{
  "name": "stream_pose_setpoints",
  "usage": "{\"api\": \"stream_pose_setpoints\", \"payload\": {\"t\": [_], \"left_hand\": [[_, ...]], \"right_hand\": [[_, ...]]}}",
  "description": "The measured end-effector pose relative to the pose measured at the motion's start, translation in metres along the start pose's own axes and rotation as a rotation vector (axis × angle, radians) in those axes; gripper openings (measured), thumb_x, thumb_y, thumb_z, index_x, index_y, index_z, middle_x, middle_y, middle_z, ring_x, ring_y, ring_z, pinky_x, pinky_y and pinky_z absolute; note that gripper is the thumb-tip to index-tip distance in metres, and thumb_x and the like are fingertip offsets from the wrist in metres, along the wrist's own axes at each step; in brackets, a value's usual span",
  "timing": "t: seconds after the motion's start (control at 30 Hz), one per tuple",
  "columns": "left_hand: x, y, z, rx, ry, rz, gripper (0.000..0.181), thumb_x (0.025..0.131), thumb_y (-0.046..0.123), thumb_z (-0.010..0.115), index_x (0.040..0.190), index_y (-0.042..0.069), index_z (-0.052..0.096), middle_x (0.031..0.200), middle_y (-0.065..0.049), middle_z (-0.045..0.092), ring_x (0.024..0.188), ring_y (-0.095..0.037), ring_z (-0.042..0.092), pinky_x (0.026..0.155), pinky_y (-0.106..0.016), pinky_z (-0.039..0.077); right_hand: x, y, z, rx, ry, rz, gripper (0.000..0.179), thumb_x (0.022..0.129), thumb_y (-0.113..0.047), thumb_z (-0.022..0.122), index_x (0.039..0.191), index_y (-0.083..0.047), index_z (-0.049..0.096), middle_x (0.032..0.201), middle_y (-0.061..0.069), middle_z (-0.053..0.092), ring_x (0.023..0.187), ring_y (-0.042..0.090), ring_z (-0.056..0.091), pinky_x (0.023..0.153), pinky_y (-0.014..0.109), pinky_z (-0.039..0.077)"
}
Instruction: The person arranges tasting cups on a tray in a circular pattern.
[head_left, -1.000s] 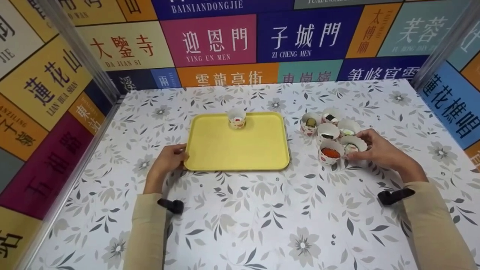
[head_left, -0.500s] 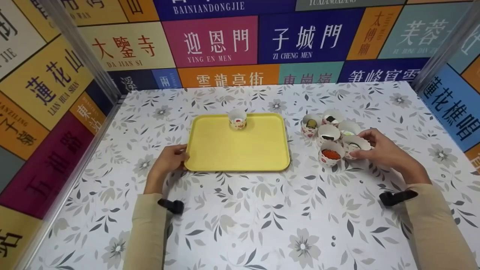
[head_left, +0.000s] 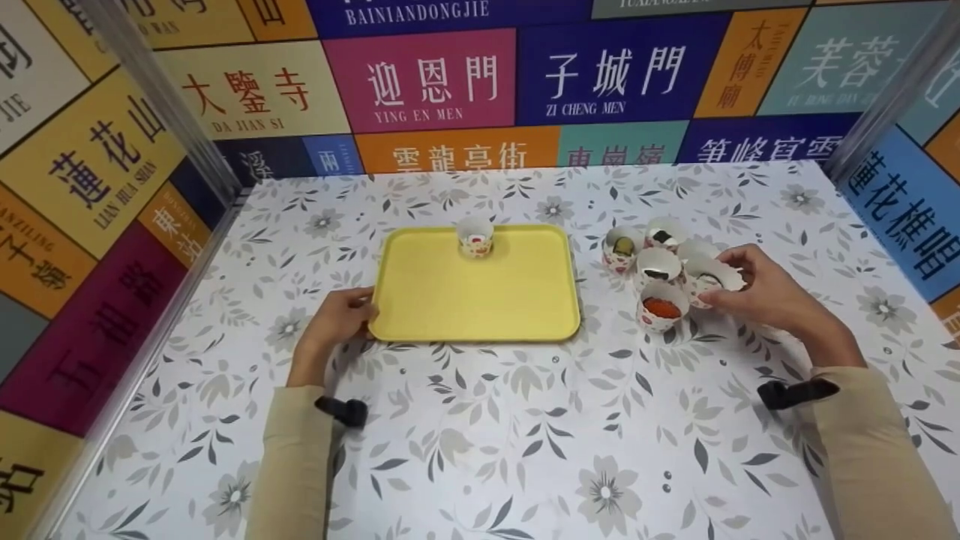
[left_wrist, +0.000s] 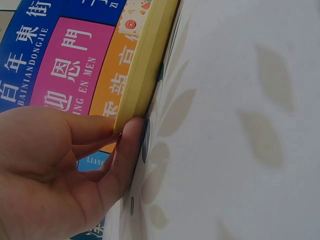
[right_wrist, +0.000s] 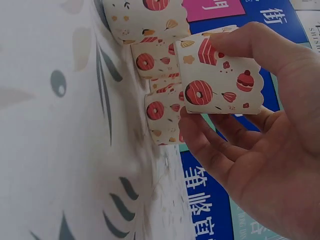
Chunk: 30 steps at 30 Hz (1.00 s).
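My left hand (head_left: 341, 322) pinches the near left corner of the yellow tray (head_left: 465, 304), thumb above and fingers under the edge in the left wrist view. One white paper cup (head_left: 476, 241) stands at the tray's far side. My right hand (head_left: 765, 291) grips a paper baking cup (right_wrist: 225, 75) printed with red doughnuts and cakes, thumb on one side, fingers on the other. In the right wrist view its base sits higher than its neighbours'. Beside it stand a cup of orange-red filling (head_left: 662, 307) and a cup with a dark piece inside (head_left: 658, 268).
Behind these are a cup with a greenish-brown piece (head_left: 621, 247), another holding something black and white (head_left: 663, 234), and one partly covered by the held cup (head_left: 697, 255). Printed panels (head_left: 420, 82) wall the floral tabletop (head_left: 480, 435) at back and sides.
My right hand and its cup have shifted slightly right and upward, apart from the orange-red cup, and the cup has tilted. My left hand and the tray stay where they were.
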<state>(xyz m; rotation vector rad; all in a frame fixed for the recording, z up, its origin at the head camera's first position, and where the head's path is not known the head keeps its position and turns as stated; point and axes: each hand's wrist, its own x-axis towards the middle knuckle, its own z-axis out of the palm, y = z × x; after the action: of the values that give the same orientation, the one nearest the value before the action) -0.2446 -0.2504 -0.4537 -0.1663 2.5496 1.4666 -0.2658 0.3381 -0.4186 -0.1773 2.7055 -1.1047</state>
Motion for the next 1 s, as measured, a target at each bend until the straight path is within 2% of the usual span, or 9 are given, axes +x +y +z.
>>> {"api": "stream_pose_setpoints", "payload": {"t": [0.27, 0.5, 0.77, 1.0], "left_hand": [[0.001, -0.002, 0.001, 0.024, 0.005, 0.012, 0.045, 0.101, 0.004, 0.051, 0.146, -0.003, 0.049, 0.109, -0.029, 0.068, 0.062, -0.008, 0.060, 0.060, -0.022, 0.052], [0.001, -0.002, 0.001, 0.031, 0.006, -0.039, 0.047, 0.100, 0.003, 0.048, 0.148, 0.001, 0.047, 0.121, -0.030, 0.065, 0.064, -0.009, 0.060, 0.061, -0.021, 0.052], [0.002, -0.001, 0.001, 0.031, 0.006, -0.027, 0.047, 0.100, 0.003, 0.048, 0.147, 0.000, 0.048, 0.122, -0.032, 0.065, 0.068, -0.009, 0.063, 0.063, -0.023, 0.055], [0.003, 0.000, 0.000, 0.061, -0.002, -0.037, 0.046, 0.102, 0.005, 0.048, 0.148, 0.001, 0.047, 0.122, -0.032, 0.064, 0.067, -0.009, 0.063, 0.064, -0.023, 0.055]], "right_hand": [[-0.003, -0.009, 0.000, 0.033, 0.022, -0.002, 0.076, 0.091, -0.031, 0.074, 0.142, 0.006, 0.029, 0.148, 0.034, 0.033, 0.141, 0.058, 0.025, 0.115, 0.070, 0.022], [-0.008, -0.022, 0.003, 0.073, 0.070, 0.004, 0.076, 0.091, -0.027, 0.074, 0.143, 0.006, 0.030, 0.148, 0.033, 0.032, 0.138, 0.052, 0.028, 0.114, 0.064, 0.025], [-0.012, -0.039, 0.009, 0.063, 0.083, 0.024, 0.077, 0.091, -0.035, 0.074, 0.143, 0.002, 0.031, 0.149, 0.029, 0.033, 0.137, 0.051, 0.028, 0.111, 0.063, 0.028], [-0.011, -0.051, 0.020, 0.088, 0.090, 0.001, 0.072, 0.091, -0.031, 0.074, 0.141, 0.002, 0.032, 0.149, 0.025, 0.035, 0.138, 0.048, 0.030, 0.110, 0.060, 0.031]]}}
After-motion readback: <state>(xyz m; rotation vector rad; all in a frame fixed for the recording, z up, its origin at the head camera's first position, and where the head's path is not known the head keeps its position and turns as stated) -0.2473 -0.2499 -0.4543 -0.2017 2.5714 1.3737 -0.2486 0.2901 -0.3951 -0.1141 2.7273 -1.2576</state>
